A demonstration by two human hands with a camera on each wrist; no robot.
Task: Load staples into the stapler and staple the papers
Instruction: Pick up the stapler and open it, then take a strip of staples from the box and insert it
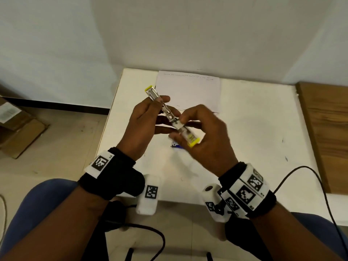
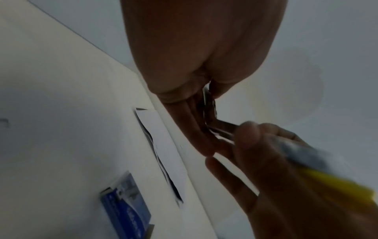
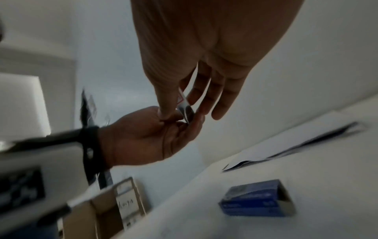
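Note:
I hold a stapler point(image 1: 166, 110) swung open almost into a straight line above the white table point(image 1: 254, 140). My left hand point(image 1: 159, 108) grips its bare metal half, whose yellow-tipped end point(image 1: 150, 89) points away from me. My right hand point(image 1: 180, 127) pinches the near half with the clear and yellow cover point(image 1: 192, 141). The left wrist view shows the metal rail point(image 2: 209, 103) between my fingers; the right wrist view shows the stapler point(image 3: 184, 105) pinched. The papers point(image 1: 190, 89) lie at the table's far edge. A blue staple box point(image 3: 255, 198) lies open on the table, mostly hidden under my right hand point(image 1: 176, 145).
A wooden board point(image 1: 323, 129) borders the table on the right. Cardboard boxes point(image 1: 17, 129) sit on the floor to the left. A black cable point(image 1: 310, 176) runs from my right wrist across the table's near right corner. The wall stands just behind the papers.

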